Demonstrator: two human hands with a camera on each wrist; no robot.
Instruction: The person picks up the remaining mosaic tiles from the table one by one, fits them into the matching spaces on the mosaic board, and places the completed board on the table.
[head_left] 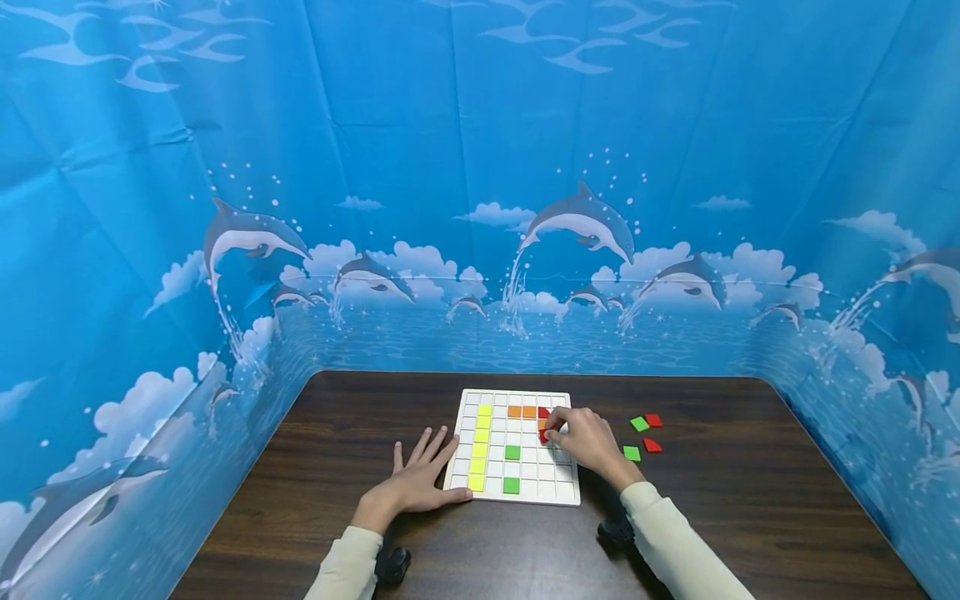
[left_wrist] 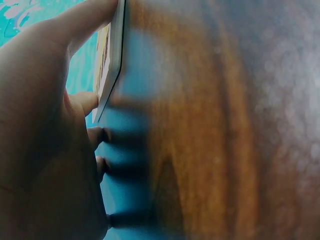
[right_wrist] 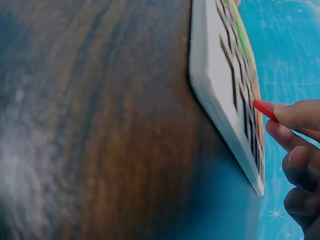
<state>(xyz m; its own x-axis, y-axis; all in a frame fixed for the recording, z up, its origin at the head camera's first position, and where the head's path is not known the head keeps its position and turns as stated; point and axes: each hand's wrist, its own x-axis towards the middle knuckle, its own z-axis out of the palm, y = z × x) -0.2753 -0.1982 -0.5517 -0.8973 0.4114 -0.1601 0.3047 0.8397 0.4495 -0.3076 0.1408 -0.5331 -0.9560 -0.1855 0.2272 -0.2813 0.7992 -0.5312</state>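
A white grid board lies on the table, with a column of yellow tiles in its left part. Two orange tiles and a red one sit in an upper row; two green tiles lie lower down. Between thumb and finger, my right hand pinches a red tile over the board's right side, partly covering an orange tile there. My left hand rests at the board's left edge with fingers spread; its thumb touches the lower left corner.
Right of the board lie loose tiles: two green and two red. The dark wooden table extends to both sides. A blue dolphin-print curtain surrounds it at the back and sides.
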